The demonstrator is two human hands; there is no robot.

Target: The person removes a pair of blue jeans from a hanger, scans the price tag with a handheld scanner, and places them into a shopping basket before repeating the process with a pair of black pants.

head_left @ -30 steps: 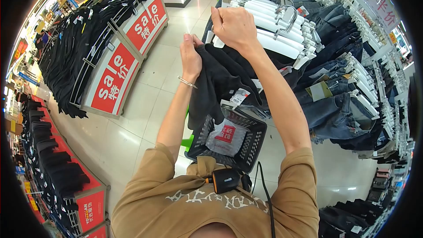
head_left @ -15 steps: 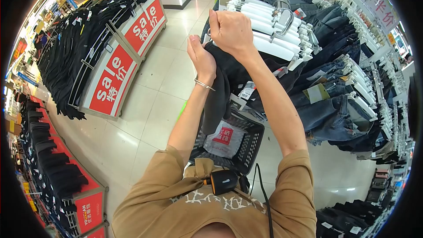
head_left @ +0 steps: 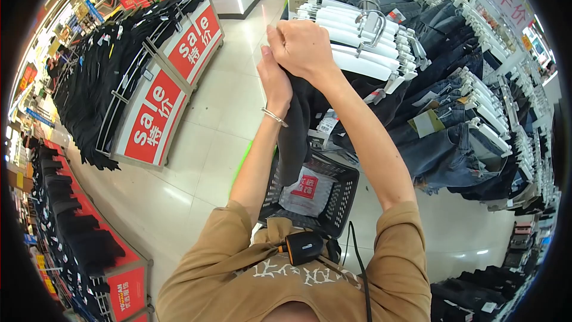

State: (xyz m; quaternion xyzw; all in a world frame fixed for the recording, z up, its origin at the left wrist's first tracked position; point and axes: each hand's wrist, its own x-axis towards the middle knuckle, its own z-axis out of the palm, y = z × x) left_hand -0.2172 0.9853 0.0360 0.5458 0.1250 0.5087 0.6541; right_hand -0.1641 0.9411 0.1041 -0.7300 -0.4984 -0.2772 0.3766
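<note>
Black trousers (head_left: 294, 134) hang at the front of a row of white hangers (head_left: 357, 62), one dark leg dropping toward the basket. Closed in a fist, my right hand (head_left: 302, 48) grips the top edge of the trousers beside the front hanger's left end. My left hand (head_left: 275, 83), just below and to the left, is curled against the side of the same trousers, its fingertips pointing up. What lies inside both palms is hidden. A white price tag (head_left: 327, 124) hangs on dark cloth to the right of the trousers.
Below my hands stands a dark perforated shopping basket (head_left: 337, 203) holding a white bag with a red label (head_left: 306, 188). Jeans (head_left: 459, 155) hang along the right. On the left, dark garments (head_left: 113, 77) fill a rack with red sale signs (head_left: 149, 119).
Both hands have shifted slightly left, and my right fist now sits a little lower, closer to the left fingertips. The view has also turned slightly. Both hands stay at the trousers.
</note>
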